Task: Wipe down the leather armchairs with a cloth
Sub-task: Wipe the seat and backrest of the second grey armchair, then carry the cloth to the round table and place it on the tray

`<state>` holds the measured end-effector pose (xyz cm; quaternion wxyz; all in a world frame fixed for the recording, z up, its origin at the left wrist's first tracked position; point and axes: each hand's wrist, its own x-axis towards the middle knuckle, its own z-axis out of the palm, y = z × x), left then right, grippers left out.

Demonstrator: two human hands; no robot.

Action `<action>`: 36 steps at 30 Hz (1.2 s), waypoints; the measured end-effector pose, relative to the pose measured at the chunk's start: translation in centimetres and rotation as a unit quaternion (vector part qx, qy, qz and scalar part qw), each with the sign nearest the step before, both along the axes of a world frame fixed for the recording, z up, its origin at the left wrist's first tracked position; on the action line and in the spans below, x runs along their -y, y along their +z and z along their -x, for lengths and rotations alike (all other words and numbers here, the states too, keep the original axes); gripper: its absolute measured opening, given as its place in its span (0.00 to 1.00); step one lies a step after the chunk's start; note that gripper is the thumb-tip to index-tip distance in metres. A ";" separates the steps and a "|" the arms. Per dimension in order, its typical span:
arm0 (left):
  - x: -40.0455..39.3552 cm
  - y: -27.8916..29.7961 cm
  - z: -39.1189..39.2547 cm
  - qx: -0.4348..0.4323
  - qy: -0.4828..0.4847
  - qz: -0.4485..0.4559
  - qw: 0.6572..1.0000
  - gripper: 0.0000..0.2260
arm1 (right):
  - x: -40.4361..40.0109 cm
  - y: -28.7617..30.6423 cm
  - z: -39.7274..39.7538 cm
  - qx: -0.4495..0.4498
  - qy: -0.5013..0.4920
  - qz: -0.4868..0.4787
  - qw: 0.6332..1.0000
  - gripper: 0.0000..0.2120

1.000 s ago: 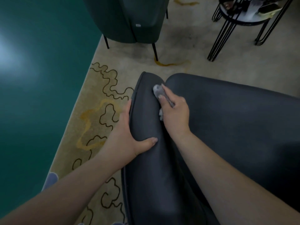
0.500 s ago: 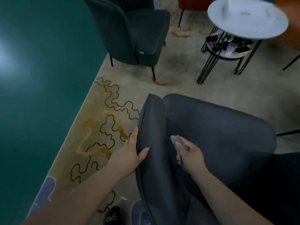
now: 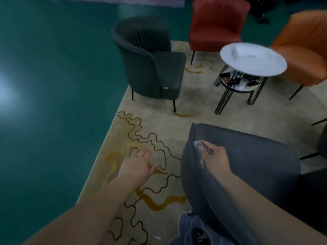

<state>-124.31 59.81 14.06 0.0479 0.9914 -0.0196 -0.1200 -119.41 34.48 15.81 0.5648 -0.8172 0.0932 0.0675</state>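
A glossy teal floor (image 3: 53,103) is filling the left half of the frame, and a soft glare is shining off it at the left edge. A beige rug (image 3: 159,124) with wavy black lines and yellow streaks is spreading across the centre and lower part. At the upper right a round white side table (image 3: 253,59) is standing on thin black wire legs, with small items lying on its lower shelf. A strip of pale purple is showing along the top edge, too blurred to identify.
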 end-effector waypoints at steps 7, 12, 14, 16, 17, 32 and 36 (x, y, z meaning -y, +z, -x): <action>-7.9 4.0 1.2 0.006 -0.001 -0.035 0.999 0.32 | -6.7 2.5 0.4 0.048 0.013 0.067 0.997 0.14; -12.2 6.3 1.9 0.007 0.006 -0.056 0.998 0.32 | -10.6 3.5 -0.2 0.056 0.026 0.083 0.995 0.16; -13.5 6.8 1.8 0.004 0.012 -0.058 0.998 0.32 | -11.8 4.5 -0.5 0.067 0.072 0.194 0.976 0.15; -14.3 6.9 1.4 -0.006 0.017 -0.065 0.998 0.31 | -12.7 5.2 -0.9 0.079 0.085 0.220 0.969 0.15; -14.5 6.9 1.0 -0.013 0.018 -0.068 0.997 0.31 | -13.0 5.3 -1.2 0.082 0.084 0.213 0.970 0.14; -11.9 6.6 -16.6 0.004 0.016 -0.082 0.996 0.33 | -9.6 4.0 -18.8 0.108 0.097 0.263 0.954 0.16; -11.7 6.6 -20.2 -0.001 0.005 -0.084 0.996 0.33 | -9.2 3.5 -22.5 0.109 0.090 0.278 0.950 0.15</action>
